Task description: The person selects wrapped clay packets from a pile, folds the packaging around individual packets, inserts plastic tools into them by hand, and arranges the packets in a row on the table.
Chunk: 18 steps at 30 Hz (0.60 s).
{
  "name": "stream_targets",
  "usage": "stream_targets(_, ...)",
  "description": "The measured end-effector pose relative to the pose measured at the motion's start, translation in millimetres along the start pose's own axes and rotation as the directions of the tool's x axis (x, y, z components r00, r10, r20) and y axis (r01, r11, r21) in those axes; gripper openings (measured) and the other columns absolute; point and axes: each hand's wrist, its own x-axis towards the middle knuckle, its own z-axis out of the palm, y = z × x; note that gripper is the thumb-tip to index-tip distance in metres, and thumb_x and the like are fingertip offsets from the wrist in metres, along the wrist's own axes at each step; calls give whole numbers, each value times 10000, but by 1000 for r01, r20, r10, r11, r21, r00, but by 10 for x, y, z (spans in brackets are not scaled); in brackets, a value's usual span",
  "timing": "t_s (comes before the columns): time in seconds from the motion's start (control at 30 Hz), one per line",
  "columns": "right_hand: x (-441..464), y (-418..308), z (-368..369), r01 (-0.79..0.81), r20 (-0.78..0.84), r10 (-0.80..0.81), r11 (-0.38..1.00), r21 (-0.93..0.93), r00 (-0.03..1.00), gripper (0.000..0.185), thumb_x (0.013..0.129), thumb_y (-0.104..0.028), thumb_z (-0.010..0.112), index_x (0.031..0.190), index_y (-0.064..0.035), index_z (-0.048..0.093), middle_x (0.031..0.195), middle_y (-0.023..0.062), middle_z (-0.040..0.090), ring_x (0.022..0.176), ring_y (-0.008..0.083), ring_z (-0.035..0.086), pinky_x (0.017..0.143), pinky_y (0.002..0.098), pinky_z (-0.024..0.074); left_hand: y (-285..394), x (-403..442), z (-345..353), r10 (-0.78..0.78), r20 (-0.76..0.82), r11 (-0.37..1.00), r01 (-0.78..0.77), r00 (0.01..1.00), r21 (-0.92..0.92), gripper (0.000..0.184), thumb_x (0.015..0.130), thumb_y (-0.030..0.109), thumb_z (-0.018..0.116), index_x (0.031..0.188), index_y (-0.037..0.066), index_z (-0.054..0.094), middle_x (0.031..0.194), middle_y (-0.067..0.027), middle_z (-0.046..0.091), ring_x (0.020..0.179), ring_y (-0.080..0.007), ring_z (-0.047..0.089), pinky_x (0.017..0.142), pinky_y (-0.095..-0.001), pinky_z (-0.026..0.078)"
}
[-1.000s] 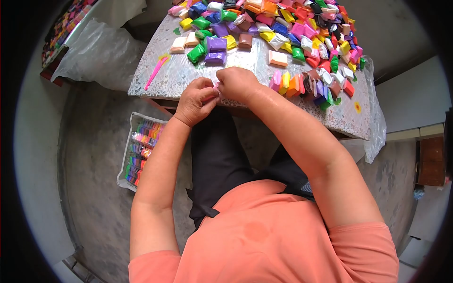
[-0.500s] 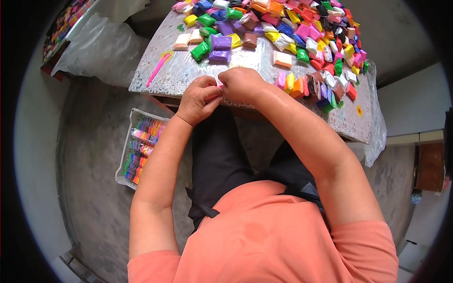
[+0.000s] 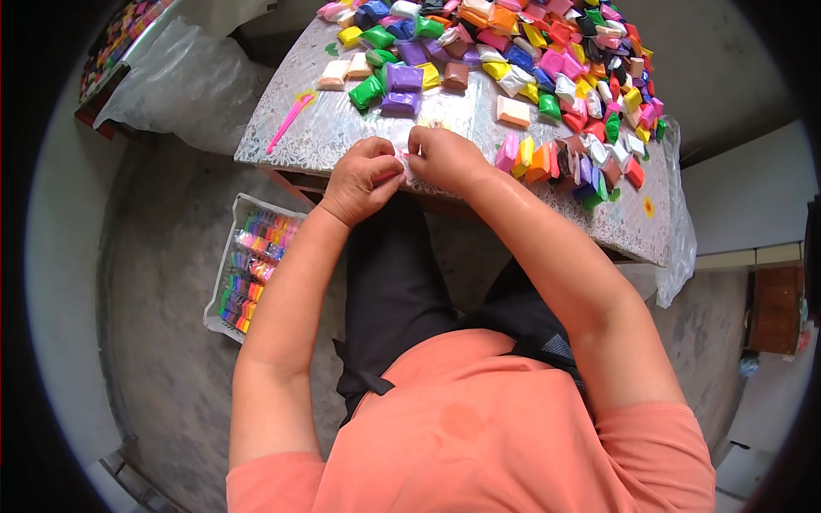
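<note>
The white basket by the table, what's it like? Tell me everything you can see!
The basket looks like plastic, with an open top, a pale rim and holes in its wall. It sits upright on the grey floor, a bit tilted in the view, left of the table. Rows of small, bright packs in many colours fill it. The left arm hides part of its right side.

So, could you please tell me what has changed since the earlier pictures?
The right hand has shifted slightly rightward, away from the left hand, which still holds a pink piece; whether the right let go is unclear. The packets, stick and crate stayed put.
</note>
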Motion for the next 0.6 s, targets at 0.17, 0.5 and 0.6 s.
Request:
stream_targets(0.17,3,-122,-65,53,48,-49,994,-94,998,187,816,-287,662,891,-116,669,898,143,700,912,351,671,758,457,530,-16,9,7,15,-4,1000,-15,1000,-5,164,737,54,764,881,68,686,976,-99,611,936,-276,614,826,-351,505)
stream_targets(0.5,180,-153,-75,-36,24,39,993,-109,999,165,796,-257,665,889,-122,679,907,139,706,918,345,673,778,449,532,-10,7,8,8,-8,1000,-8,1000,-30,162,735,53,763,876,67,685,957,-95,611,915,-278,616,813,-358,504)
stream_targets(0.6,146,-52,-13,-13,-46,16,998,59,999,156,794,-231,666,849,-86,644,811,157,674,832,366,657,728,449,511,-17,13,3,26,2,1000,-26,1000,8,158,737,58,764,874,67,685,958,-95,610,915,-277,615,811,-358,504)
